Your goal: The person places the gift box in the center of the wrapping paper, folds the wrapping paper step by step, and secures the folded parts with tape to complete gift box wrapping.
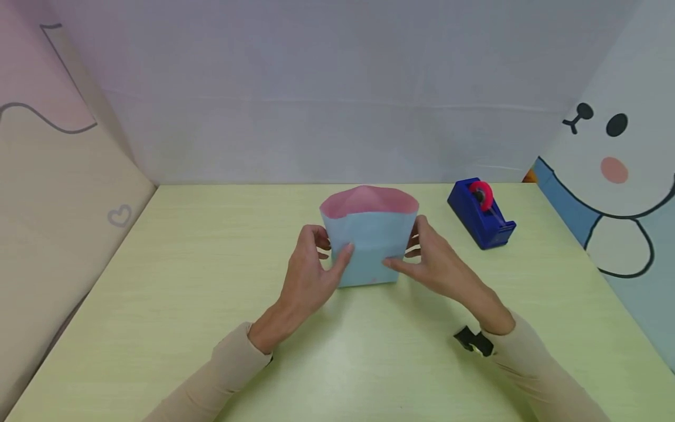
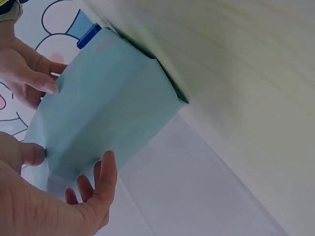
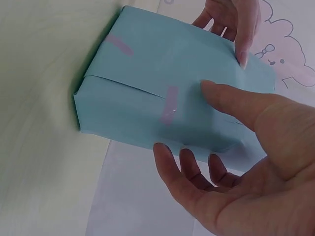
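A light-blue paper bag with a pink inside stands upright on the table, its mouth spread open at the top. My left hand holds its left side, thumb on the front and fingers round the edge. On the opposite side my right hand holds it the same way, thumb low on the front face. Strips of pink tape cross the paper's folded seam in the right wrist view. In the left wrist view the bag's bottom edge meets the tabletop.
A blue tape dispenser with a red-cored roll stands at the back right of the pale table. Behind the table rises a plain light wall. Panels with cartoon drawings flank both sides.
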The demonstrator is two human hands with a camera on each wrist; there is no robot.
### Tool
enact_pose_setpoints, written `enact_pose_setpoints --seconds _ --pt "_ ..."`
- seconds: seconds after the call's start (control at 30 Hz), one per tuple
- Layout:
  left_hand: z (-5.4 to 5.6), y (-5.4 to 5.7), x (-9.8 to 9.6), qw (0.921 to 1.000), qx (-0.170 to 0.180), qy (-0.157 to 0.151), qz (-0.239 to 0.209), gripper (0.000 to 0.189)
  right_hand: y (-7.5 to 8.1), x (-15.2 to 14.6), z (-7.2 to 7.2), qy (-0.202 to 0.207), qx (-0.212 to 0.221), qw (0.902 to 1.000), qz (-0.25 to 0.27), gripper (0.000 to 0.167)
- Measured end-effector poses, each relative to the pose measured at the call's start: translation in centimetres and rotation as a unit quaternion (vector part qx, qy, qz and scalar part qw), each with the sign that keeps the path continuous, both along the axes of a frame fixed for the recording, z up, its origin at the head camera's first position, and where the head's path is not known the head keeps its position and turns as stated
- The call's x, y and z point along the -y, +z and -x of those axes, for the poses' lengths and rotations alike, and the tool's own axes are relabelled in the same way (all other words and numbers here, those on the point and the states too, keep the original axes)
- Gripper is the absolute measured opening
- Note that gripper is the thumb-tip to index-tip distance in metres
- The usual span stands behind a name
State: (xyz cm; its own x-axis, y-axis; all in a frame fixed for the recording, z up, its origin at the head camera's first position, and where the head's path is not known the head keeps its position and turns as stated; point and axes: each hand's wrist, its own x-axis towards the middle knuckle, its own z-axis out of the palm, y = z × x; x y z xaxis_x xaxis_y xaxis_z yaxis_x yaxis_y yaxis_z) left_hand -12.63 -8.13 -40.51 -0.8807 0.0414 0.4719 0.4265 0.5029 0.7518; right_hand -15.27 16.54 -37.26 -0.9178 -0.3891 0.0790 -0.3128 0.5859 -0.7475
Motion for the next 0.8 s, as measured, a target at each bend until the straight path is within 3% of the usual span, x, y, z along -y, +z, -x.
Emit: enact_pose_setpoints --seconds 0.37,0.5,0.6,0.8 --pt "-0.3 -0.2 -0.3 0.9993 -0.033 0.015 0.008 0.054 0.3 -0.5 -1.1 -0.016 -0.029 0.9993 -0.014 0.051" --pt "-0.3 -0.4 -0.4 0.9962 -0.077 0.035 0.019 0.06 0.2 -0.4 -1.6 -0.028 -0.082 0.9961 -0.017 0.044" --pt "-0.3 -0.5 -0.5 0.9866 -0.148 0.055 0.041 0.064 0.2 -0.4 -1.9 -0.032 -0.157 0.9869 -0.021 0.035" --pt "-0.3 -0.6 -0.6 0.9519 -0.284 0.067 0.093 0.062 0.3 -0.2 -2.4 -0.039 -0.29 0.9561 -0.02 0.036"
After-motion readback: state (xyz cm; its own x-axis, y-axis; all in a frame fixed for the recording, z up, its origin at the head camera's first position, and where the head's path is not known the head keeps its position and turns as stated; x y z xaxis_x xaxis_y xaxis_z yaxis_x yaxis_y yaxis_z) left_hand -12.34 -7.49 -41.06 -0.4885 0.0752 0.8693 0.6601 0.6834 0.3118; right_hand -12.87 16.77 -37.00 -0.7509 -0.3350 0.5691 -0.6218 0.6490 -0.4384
